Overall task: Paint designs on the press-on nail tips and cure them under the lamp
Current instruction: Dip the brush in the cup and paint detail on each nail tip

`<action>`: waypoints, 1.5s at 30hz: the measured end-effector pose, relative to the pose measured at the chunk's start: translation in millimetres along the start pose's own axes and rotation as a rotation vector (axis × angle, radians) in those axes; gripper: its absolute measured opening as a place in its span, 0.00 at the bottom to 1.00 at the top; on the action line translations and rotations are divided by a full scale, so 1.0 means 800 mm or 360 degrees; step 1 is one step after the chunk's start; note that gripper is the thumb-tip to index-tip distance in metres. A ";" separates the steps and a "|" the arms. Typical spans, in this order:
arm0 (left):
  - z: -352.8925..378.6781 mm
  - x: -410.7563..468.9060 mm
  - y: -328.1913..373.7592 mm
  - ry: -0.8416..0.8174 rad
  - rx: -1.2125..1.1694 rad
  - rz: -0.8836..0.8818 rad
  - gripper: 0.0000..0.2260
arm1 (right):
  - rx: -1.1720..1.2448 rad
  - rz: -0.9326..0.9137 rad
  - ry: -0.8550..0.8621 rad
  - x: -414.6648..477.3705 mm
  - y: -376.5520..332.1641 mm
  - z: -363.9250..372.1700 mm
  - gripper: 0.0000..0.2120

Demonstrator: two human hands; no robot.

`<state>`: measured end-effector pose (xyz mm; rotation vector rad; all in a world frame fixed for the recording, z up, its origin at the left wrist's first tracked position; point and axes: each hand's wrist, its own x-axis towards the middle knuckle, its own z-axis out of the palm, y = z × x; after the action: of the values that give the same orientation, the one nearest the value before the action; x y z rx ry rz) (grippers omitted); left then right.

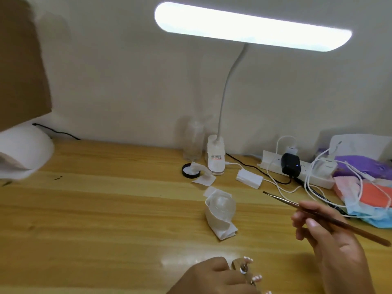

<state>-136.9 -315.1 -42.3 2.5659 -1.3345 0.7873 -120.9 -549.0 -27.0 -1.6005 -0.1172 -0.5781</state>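
Note:
My right hand (331,240) pinches a thin brown brush (314,213) above the wooden desk, with the bristle tip pointing up and left. At the bottom edge my left hand (210,276) grips a metal nail stand (305,270). The stand carries pale pink press-on nail tips (256,278) with white ends. The white curing lamp (23,151) sits at the far left, partly hidden by a brown cardboard piece (19,60).
A lit white clip lamp (250,26) arches over the desk from its base (215,160). Crumpled wipes around a clear dish (220,211), a black-rimmed jar lid (189,169), a power strip (297,168) with chargers and cables, and coloured masks (364,200) lie around.

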 end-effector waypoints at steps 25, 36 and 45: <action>-0.003 0.020 -0.039 0.1040 -0.2703 -0.1749 0.10 | -0.0668 -0.0246 -0.0643 0.064 -0.086 0.065 0.12; 0.006 0.019 -0.040 0.0839 -0.2405 -0.1871 0.07 | -0.1010 -0.0143 -0.1030 0.072 -0.047 0.101 0.09; 0.008 0.019 -0.043 0.0894 -0.2417 -0.1861 0.06 | -0.0254 -0.0096 -0.0613 0.050 -0.033 0.041 0.14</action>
<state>-99.7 -307.9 -36.2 1.2205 0.0624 0.0518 -87.7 -524.9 13.8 -1.8558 -0.4161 -0.3247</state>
